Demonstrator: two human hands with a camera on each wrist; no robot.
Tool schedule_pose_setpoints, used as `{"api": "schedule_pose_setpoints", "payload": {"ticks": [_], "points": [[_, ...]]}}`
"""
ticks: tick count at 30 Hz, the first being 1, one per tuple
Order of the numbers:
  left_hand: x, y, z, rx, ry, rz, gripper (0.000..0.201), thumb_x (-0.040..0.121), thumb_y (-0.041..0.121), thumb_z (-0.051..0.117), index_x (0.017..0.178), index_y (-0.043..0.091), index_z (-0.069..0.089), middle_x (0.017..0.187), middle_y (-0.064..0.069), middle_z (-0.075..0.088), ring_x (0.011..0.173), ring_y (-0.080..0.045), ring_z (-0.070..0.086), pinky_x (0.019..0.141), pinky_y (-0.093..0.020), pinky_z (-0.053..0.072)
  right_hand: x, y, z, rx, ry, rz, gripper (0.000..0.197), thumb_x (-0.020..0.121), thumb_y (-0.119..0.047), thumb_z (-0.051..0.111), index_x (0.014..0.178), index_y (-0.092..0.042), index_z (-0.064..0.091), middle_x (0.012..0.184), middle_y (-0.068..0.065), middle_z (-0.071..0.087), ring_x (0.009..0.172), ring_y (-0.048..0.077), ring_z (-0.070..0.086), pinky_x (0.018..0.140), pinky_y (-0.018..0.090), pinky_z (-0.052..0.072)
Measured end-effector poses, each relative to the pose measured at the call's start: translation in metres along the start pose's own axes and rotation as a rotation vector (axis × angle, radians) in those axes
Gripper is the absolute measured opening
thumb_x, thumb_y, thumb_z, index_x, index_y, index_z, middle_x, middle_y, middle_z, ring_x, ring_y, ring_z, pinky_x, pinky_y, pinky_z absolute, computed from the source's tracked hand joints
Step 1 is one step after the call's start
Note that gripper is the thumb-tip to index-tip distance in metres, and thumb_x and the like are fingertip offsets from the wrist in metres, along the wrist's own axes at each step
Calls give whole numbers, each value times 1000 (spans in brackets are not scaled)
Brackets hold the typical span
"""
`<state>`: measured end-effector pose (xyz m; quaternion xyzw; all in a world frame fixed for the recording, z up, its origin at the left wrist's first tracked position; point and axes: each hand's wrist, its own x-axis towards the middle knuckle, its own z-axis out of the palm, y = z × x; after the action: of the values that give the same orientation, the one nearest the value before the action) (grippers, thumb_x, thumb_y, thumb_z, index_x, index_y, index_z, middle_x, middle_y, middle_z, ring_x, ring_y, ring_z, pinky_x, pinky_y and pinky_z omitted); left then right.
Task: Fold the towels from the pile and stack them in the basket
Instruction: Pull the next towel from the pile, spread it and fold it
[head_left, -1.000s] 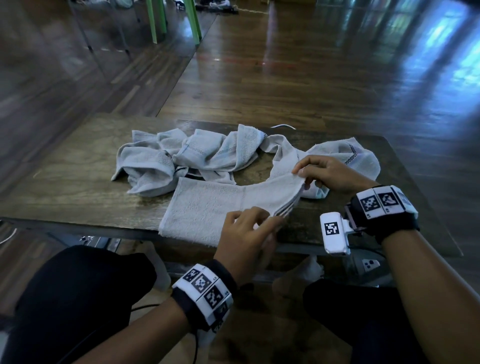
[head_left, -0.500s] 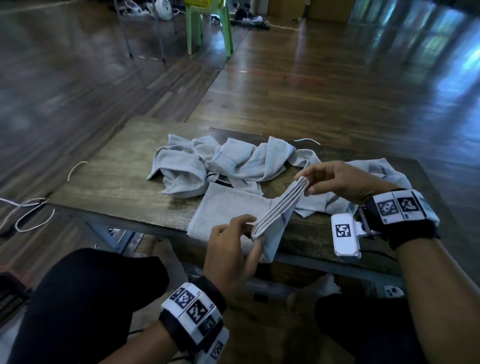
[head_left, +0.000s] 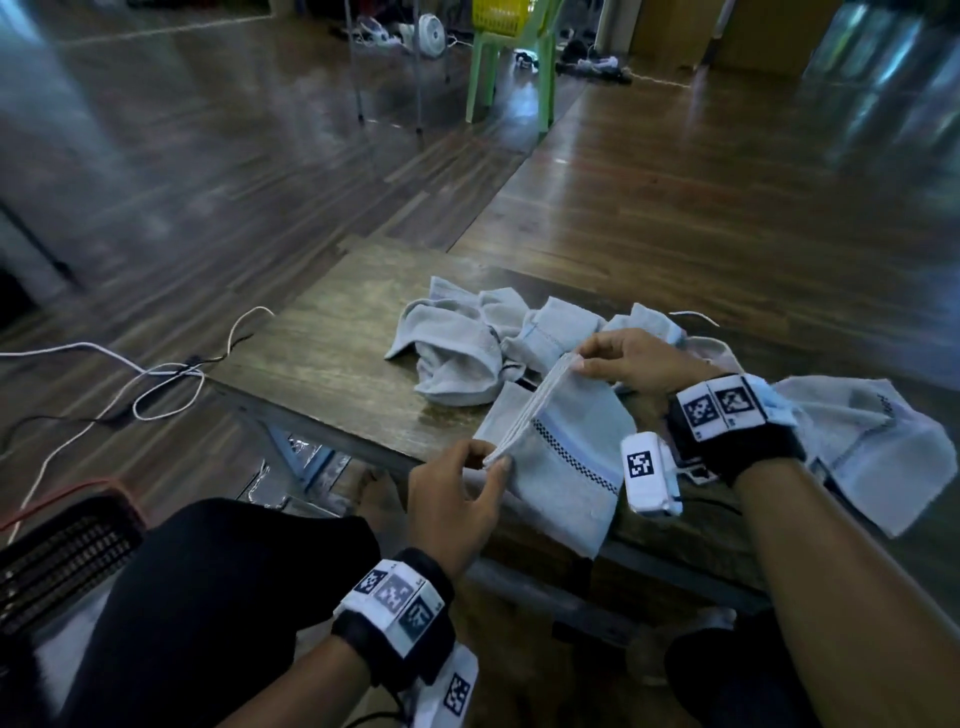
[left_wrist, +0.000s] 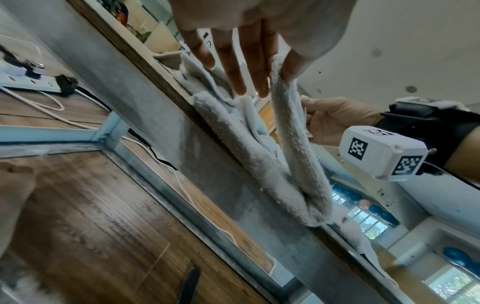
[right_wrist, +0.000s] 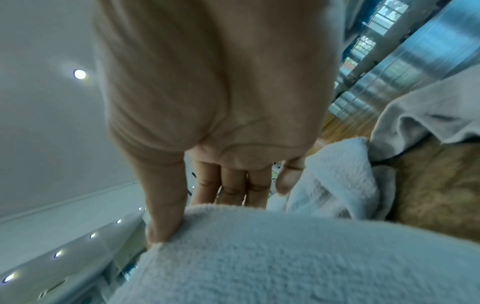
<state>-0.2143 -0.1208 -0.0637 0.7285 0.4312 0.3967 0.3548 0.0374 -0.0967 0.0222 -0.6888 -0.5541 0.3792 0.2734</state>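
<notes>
A folded light-grey towel (head_left: 566, 462) with a checked stripe is held up on edge over the table's near rim, its lower part drooping over the edge. My left hand (head_left: 493, 460) pinches its near top corner between thumb and fingers. My right hand (head_left: 577, 361) pinches the far top corner. The left wrist view shows the doubled towel (left_wrist: 293, 144) hanging from my left hand (left_wrist: 275, 78). In the right wrist view my thumb presses on the towel (right_wrist: 259, 257). A crumpled pile of towels (head_left: 462, 348) lies behind. A dark slatted basket (head_left: 62, 556) sits on the floor at lower left.
The low wooden table (head_left: 322, 343) has a metal frame. Another loose towel (head_left: 878, 447) lies at its right end. White and black cables (head_left: 156, 384) trail on the floor to the left. A green plastic chair (head_left: 511, 62) stands far back.
Both hands have lifted the folded towel's stacked edge off the table and stood it up. The head view has swung left and up, bringing the basket and cables into sight.
</notes>
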Motion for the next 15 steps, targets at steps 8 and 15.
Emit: {"api": "schedule_pose_setpoints", "payload": {"ticks": [8,15], "points": [[9,-25,-9,208,-41,-182,20,84,43,53,83,23,55,88,7,56,91,-18,53,83,-35,39,43,2,39,-212,-11,2,9,88,-28,62,80,-23,61,79,-9,60,78,5,53,72,21,38],[16,-32,-9,198,-46,-258,21,88,42,52,84,22,55,85,7,59,84,-18,56,86,-44,46,56,5,54,-253,30,17,15,89,-28,61,94,-14,64,85,-2,59,82,11,54,76,26,39]]}}
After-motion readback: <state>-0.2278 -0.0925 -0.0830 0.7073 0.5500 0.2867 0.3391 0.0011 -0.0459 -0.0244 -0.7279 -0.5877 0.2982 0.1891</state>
